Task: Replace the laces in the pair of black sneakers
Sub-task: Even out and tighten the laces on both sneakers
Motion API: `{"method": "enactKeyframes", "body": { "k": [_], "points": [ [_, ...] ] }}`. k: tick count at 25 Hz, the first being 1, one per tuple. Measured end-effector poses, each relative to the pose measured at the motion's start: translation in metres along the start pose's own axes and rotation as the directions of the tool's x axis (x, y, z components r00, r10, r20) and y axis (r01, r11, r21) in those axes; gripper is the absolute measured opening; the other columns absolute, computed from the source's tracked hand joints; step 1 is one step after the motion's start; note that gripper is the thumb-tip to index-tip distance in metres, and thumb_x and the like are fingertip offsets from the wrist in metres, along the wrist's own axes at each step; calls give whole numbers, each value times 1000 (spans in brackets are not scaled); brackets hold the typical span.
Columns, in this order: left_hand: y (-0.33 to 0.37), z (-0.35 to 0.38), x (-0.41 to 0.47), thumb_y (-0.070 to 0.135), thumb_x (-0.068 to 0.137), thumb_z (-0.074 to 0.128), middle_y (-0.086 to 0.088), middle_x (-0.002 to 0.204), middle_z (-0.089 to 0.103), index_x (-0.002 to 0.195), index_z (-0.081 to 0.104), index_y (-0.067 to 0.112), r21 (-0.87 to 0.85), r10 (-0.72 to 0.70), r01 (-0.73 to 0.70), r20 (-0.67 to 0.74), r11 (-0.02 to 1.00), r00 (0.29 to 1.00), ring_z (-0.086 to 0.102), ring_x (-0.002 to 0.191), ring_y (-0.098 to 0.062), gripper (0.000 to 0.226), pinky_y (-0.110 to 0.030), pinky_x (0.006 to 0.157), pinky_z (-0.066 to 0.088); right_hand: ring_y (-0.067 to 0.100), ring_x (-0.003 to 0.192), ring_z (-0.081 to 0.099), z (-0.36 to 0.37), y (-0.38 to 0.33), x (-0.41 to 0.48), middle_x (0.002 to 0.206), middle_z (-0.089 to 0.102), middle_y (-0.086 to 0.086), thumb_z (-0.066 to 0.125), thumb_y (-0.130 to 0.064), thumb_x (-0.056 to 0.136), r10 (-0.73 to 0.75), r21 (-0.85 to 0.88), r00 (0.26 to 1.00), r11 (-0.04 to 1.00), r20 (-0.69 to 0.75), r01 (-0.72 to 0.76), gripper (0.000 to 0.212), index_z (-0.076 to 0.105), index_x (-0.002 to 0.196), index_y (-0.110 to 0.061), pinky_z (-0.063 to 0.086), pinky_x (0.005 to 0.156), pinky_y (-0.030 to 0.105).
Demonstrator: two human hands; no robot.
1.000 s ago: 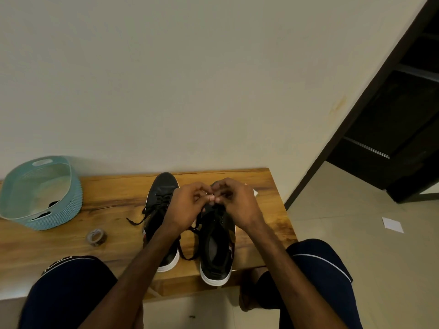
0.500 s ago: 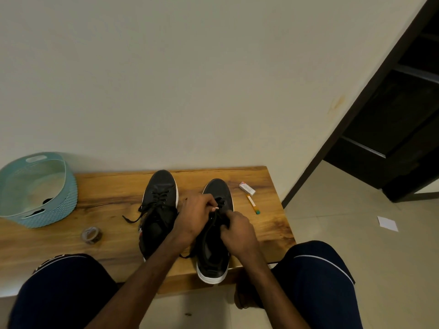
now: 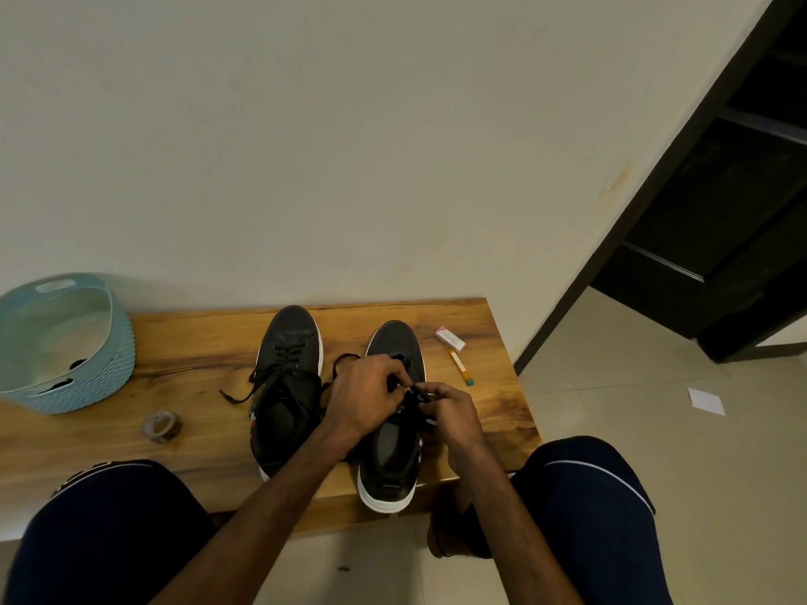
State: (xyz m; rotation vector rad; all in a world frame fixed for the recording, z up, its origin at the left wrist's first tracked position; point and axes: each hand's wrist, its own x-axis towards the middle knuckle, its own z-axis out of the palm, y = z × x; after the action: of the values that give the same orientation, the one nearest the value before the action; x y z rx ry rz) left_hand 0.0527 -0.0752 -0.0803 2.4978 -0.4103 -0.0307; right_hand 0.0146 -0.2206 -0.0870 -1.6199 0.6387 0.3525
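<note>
Wooden, honey-brown tabletop (image 3: 196,342) carries a black, white-soled left sneaker (image 3: 290,338), laced with its ends loose, and the matching right sneaker (image 3: 395,342) just beside it. The left hand (image 3: 367,395) and right hand (image 3: 450,412), pinched together higher a second ago, have dropped onto the right sneaker's eyelets. Both pinch a thin black lace (image 3: 414,391), so threading seems underway.

Pair of black sneakers, white soles, side by side on worktop (image 3: 196,351), toes toward wall. Left sneaker (image 3: 288,386): left lace (image 3: 279,364) threaded, untied, one end trailing left. Right sneaker (image 3: 393,456): heel at near edge, right lace (image 3: 347,355) looping loose beside it.
</note>
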Motion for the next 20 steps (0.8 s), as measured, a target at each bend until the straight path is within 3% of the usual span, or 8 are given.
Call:
{"method": "enactKeyframes", "body": {
  "k": [3,12,16,20],
  "points": [
    [2,-1,0,24,83,72,15,82,65,92,55,35,15,-16,17,-24,1000,1000,57,69,1,22,-17,56,44,25,95,68,1,1,1,101,72,2,52,1,89,8,8,1000,1000,-4,-8,36,72,102,-26,57,85,47],
    [10,3,-4,24,85,69,12,84,65,98,46,31,85,-20,24,-43,996,999,57,73,-2,27,-16,52,39,30,97,68,3,2,1,99,73,1,54,1,88,-8,-2,1000,1000,-4,8,39,71,109,-28,56,88,51],
    [15,8,-7,21,86,66,12,84,62,99,41,30,47,-62,67,-91,997,994,54,74,0,30,-13,49,28,19,96,67,-1,-3,-2,102,72,2,55,4,88,-35,36,996,999,83,32,39,69,113,-22,58,82,35],
    [14,17,-10,20,84,70,12,86,61,101,45,27,-110,-201,183,-178,977,963,57,72,-1,32,-13,52,39,16,96,68,-5,-7,-5,102,72,0,57,1,89,-95,8,984,995,150,95,34,68,111,-24,55,74,29]
  ]
}}
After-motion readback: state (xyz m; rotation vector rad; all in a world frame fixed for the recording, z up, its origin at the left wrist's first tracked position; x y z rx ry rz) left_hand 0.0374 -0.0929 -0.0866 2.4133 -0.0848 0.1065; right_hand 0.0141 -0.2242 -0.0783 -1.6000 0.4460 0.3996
